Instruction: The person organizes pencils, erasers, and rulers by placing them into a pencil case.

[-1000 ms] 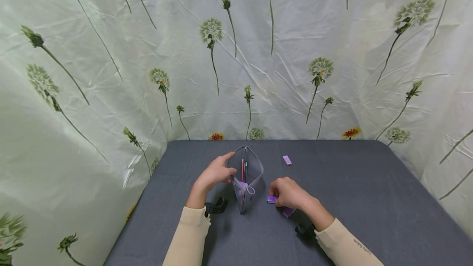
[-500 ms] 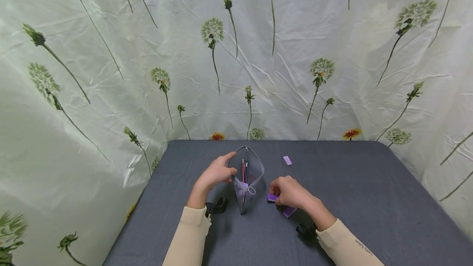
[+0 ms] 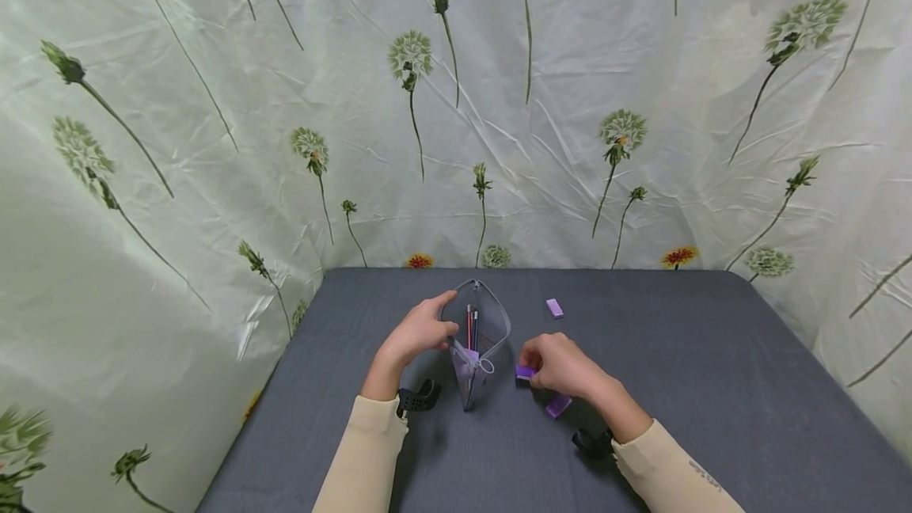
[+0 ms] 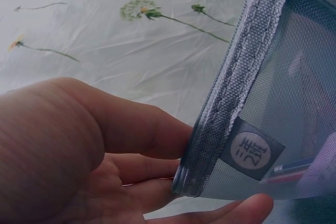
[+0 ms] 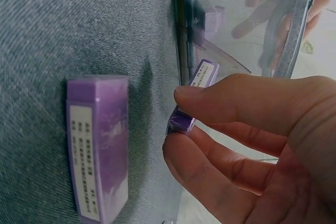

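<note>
A grey mesh pencil pouch (image 3: 496, 321) stands unzipped on the table, with several pencils (image 3: 472, 327) and a light purple block inside. My left hand (image 3: 420, 331) pinches its left edge between thumb and fingers; close by, in the left wrist view, is a small sewn label (image 4: 251, 149). Right of the pouch, my right hand (image 3: 563, 364) pinches a purple eraser (image 5: 205, 73) between thumb and fingertips, slightly above the tabletop. A second purple eraser (image 5: 110, 145) lies on the cloth beneath that hand, apart from it.
A pale purple eraser (image 3: 554, 308) lies farther back, right of the pouch. Dark grey cloth covers the table (image 3: 677, 355). Behind it hangs a white curtain (image 3: 342, 85) printed with dandelions. Each wrist wears a black strap.
My right hand has lifted slightly with the purple eraser, showing more of the eraser beneath. The left hand stays on the pouch edge.
</note>
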{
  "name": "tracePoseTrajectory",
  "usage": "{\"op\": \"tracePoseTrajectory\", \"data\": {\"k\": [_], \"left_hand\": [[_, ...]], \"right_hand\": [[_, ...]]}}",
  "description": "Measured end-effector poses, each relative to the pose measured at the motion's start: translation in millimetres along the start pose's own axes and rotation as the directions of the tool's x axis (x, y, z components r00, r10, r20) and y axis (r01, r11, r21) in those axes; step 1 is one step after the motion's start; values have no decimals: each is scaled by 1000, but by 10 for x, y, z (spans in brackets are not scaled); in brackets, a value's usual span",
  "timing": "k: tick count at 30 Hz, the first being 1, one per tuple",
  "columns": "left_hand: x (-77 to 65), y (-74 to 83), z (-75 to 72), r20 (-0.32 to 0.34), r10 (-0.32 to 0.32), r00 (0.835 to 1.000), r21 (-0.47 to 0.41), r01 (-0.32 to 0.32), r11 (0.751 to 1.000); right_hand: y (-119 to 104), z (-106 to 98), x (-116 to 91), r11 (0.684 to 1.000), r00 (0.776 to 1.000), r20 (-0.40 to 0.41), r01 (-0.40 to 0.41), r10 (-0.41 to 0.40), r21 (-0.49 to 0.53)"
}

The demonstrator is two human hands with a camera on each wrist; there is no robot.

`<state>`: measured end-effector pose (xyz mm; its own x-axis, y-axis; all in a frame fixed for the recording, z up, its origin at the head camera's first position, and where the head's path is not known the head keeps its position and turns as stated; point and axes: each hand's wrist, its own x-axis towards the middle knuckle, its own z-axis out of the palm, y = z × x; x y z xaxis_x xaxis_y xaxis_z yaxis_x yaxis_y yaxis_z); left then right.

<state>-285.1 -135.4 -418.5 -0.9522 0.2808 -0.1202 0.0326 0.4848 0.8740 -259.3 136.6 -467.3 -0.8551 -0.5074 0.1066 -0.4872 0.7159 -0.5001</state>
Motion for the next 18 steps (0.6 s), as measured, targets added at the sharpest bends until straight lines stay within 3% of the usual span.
{"op": "tracePoseTrajectory", "data": {"k": [18], "left_hand": [[-13, 14, 2, 5, 9, 1000, -13, -8, 1000]], "right_hand": [[-16, -122, -2, 999, 999, -42, -26, 27, 37]]}}
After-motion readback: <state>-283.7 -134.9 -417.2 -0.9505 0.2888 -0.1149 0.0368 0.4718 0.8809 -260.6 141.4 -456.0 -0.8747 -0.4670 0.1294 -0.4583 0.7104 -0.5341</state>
